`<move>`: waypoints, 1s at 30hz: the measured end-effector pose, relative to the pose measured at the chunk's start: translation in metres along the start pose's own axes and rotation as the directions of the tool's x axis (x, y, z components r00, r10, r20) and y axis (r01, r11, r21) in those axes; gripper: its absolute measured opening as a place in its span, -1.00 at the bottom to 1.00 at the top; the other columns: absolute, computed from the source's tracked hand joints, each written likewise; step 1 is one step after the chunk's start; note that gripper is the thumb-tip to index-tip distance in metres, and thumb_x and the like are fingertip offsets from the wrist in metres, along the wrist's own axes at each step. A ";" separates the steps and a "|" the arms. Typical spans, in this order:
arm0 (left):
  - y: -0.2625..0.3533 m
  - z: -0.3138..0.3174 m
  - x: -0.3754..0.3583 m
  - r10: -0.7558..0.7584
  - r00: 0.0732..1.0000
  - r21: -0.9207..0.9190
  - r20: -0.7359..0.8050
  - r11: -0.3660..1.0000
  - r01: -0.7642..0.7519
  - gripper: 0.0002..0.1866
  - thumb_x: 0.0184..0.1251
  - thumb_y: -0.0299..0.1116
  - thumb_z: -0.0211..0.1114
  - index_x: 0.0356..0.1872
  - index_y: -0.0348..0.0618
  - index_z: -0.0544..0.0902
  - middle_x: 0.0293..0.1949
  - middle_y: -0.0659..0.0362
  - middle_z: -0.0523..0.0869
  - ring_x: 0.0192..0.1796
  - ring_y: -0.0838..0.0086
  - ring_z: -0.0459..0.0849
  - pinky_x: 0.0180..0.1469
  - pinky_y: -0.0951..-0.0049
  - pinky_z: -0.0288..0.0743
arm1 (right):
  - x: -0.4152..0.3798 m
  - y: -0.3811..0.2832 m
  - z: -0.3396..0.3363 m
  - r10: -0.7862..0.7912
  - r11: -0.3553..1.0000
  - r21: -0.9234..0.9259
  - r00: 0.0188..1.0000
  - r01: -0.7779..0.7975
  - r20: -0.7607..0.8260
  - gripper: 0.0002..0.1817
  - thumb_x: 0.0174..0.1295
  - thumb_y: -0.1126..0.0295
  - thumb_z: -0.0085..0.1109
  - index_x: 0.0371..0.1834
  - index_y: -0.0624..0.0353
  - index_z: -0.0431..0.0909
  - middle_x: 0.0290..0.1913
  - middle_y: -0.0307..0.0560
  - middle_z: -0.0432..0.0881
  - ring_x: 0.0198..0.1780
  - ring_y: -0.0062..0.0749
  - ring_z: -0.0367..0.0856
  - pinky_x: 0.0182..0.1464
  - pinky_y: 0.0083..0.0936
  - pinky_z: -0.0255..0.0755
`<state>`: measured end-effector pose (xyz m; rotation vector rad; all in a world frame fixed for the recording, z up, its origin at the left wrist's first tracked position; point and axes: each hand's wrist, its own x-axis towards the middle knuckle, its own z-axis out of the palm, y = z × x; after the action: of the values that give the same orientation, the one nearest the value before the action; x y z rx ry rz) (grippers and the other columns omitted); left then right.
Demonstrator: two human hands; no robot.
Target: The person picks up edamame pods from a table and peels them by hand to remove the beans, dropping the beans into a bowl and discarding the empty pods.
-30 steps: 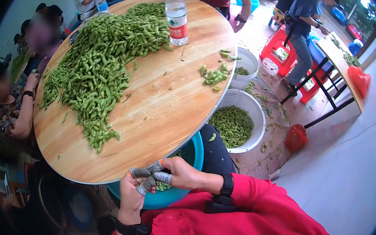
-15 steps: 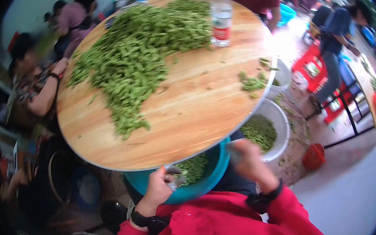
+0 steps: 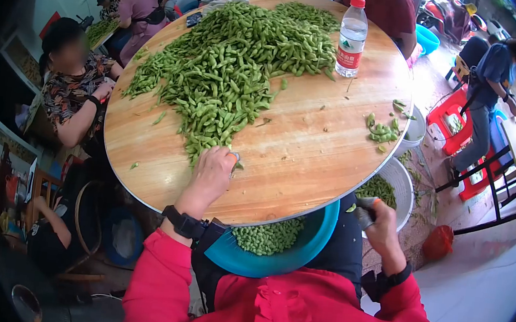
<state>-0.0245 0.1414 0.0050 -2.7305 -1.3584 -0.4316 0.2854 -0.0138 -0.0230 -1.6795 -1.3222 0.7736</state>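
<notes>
Left hand (image 3: 212,170) on round table (image 3: 308,160), fingertips at near tip of pod pile (image 3: 230,70). Right hand (image 3: 377,221) off table edge, above white basket (image 3: 407,192); teal basin (image 3: 298,253) between wrists.

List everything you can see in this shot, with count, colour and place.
round table: one, light wood, centre
pod pile: one, green, table's far left half
small pod heap: one, green, table's right edge
water bottle: one, clear, red cap, far side of the table
teal basin: one, holding pods, under the near edge
white baskets: two, right of the table
other people: several, seated around
left hand: on the pile's near tip
right hand: off the table's edge, by the basin; taped fingers
</notes>
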 end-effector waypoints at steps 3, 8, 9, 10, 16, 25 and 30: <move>-0.002 -0.001 -0.002 0.058 0.990 0.034 -0.129 0.998 -0.054 -0.95 -0.11 -0.48 0.21 -0.55 -0.18 0.53 -0.46 0.15 0.50 -0.31 0.27 0.46 -0.29 0.31 0.26 | 0.002 -0.035 0.024 -0.095 0.993 0.085 0.985 0.083 0.143 -0.84 0.04 0.55 0.13 -0.28 0.32 0.54 -0.41 -0.03 0.60 -0.36 -0.49 0.54 -0.30 -0.58 0.41; 0.035 -0.026 -0.014 0.046 0.942 -0.011 -0.331 0.999 -0.052 -0.90 -0.15 -0.43 0.26 -0.56 -0.17 0.54 -0.43 0.14 0.53 -0.34 0.28 0.48 -0.30 0.28 0.26 | 0.017 -0.069 0.071 -0.124 0.873 0.484 0.932 -0.061 0.341 -0.62 0.15 0.39 0.08 0.01 0.37 0.38 -0.31 -0.15 0.55 -0.26 -0.59 0.46 -0.19 -0.63 0.35; 0.044 -0.025 -0.017 0.064 0.938 -0.048 -0.340 0.995 -0.085 -0.89 -0.15 -0.43 0.27 -0.56 -0.17 0.53 -0.43 0.14 0.53 -0.35 0.27 0.48 -0.30 0.28 0.26 | 0.022 -0.075 0.077 -0.159 0.815 0.572 0.912 -0.094 0.377 -0.61 0.16 0.37 0.08 0.01 0.37 0.38 -0.30 -0.17 0.54 -0.24 -0.61 0.44 -0.16 -0.64 0.34; 0.051 -0.025 -0.022 0.071 0.934 -0.072 -0.350 0.992 -0.103 -0.88 -0.16 -0.43 0.28 -0.55 -0.18 0.53 -0.43 0.13 0.54 -0.36 0.26 0.49 -0.31 0.28 0.27 | 0.024 -0.072 0.082 -0.129 0.744 0.644 0.908 -0.177 0.398 -0.62 0.15 0.36 0.09 -0.01 0.36 0.40 -0.29 -0.19 0.54 -0.24 -0.62 0.44 -0.17 -0.65 0.33; 0.070 -0.023 -0.042 -0.033 0.953 -0.364 -0.301 0.928 -0.083 -0.84 -0.23 -0.45 0.19 -0.53 -0.25 0.50 -0.39 0.03 0.52 -0.27 0.18 0.50 -0.23 0.25 0.33 | 0.037 -0.070 0.104 -0.216 0.702 0.674 0.833 -0.230 0.510 -0.79 0.13 0.31 0.13 -0.34 0.26 0.49 -0.38 -0.31 0.53 -0.33 -0.70 0.43 -0.25 -0.69 0.35; 0.074 -0.022 -0.049 -0.073 0.992 -0.770 0.100 0.626 0.123 -0.81 0.03 -0.43 0.12 -0.30 -0.26 0.47 -0.45 -0.11 0.54 -0.34 0.00 0.53 -0.34 0.18 0.38 | 0.029 -0.070 0.091 -0.307 0.775 0.629 0.831 -0.065 0.464 -0.83 0.13 0.40 0.13 -0.30 0.29 0.50 -0.37 -0.25 0.55 -0.33 -0.64 0.47 -0.26 -0.68 0.37; 0.077 -0.023 -0.061 -0.120 0.950 -0.927 0.290 0.213 0.310 -0.86 0.06 -0.59 0.11 -0.31 -0.28 0.53 -0.48 0.20 0.59 -0.49 0.55 0.46 -0.40 0.55 0.36 | 0.019 -0.085 0.089 -0.285 0.828 0.557 0.805 -0.067 0.521 -0.84 0.13 0.50 0.12 -0.24 0.33 0.51 -0.33 -0.23 0.56 -0.29 -0.66 0.43 -0.23 -0.66 0.36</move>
<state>-0.0038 0.0437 0.0152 -3.4807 -2.0253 -1.6671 0.1760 0.0335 0.0123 -0.8972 -1.3936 1.5251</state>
